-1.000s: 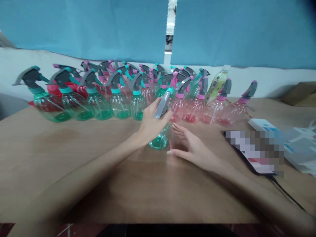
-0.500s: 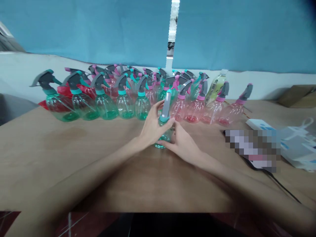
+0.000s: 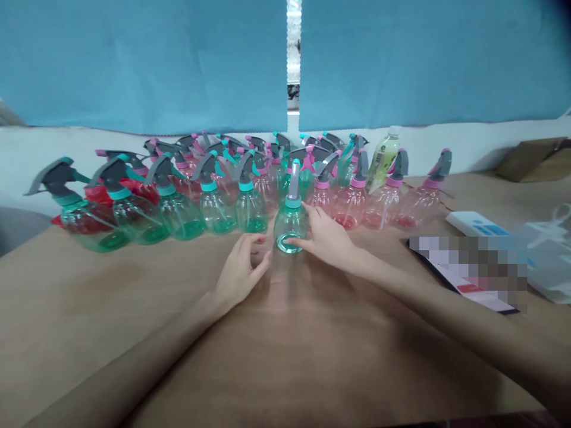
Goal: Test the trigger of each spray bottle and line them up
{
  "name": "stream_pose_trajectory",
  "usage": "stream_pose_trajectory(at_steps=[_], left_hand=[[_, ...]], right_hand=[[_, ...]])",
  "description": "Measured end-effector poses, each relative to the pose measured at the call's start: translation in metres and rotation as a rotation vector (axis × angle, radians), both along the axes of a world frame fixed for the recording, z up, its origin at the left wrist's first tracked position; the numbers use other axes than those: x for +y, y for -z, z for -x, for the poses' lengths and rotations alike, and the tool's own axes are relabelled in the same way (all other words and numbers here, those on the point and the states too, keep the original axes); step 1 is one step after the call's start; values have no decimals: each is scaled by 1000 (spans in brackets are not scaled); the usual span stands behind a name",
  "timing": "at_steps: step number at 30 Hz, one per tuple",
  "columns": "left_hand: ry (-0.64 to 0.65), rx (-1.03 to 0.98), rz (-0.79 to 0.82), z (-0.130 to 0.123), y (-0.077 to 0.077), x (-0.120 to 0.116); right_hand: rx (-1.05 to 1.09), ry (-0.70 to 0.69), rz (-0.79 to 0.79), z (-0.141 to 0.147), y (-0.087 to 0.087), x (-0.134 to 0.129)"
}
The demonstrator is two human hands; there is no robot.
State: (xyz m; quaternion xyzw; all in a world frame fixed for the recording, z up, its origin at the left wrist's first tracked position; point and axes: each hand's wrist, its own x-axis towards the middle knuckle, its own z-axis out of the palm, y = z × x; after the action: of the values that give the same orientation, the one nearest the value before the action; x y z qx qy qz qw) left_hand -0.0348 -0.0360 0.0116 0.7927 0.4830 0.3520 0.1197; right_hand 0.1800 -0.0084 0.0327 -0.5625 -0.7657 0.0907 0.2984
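A green spray bottle (image 3: 289,224) with a grey and teal spray head stands upright in the middle, slightly in front of the front row. My right hand (image 3: 329,238) grips its right side, thumb across the lower front. My left hand (image 3: 243,270) is apart from the bottle, to its lower left, fingers curved and parted from the thumb, with nothing between them. Left of the bottle is a row of green spray bottles (image 3: 181,217). To its right stand pink spray bottles (image 3: 381,205).
More spray bottles crowd behind the front row, with red plastic (image 3: 138,190) among them. A yellow-green labelled bottle (image 3: 384,156) stands behind. On the right lie a blurred-out flat device (image 3: 468,273), a white box (image 3: 475,223), a plastic bag (image 3: 553,255) and a brown box (image 3: 530,159).
My left hand has let go of the green bottle and moved down to the left. The bottle, in my right hand, is now upright and nearer the row. The view has shifted slightly.
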Motion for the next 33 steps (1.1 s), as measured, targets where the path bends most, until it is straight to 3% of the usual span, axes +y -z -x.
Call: stream_pose_trajectory(at_steps=[20,33], left_hand=[[1,-62,107,0,3,-2],[12,-26,100,-1,1,-2]], right_hand=[[-125,32,-63,14,-5,42],[-208,161,-47,31,-14,42]])
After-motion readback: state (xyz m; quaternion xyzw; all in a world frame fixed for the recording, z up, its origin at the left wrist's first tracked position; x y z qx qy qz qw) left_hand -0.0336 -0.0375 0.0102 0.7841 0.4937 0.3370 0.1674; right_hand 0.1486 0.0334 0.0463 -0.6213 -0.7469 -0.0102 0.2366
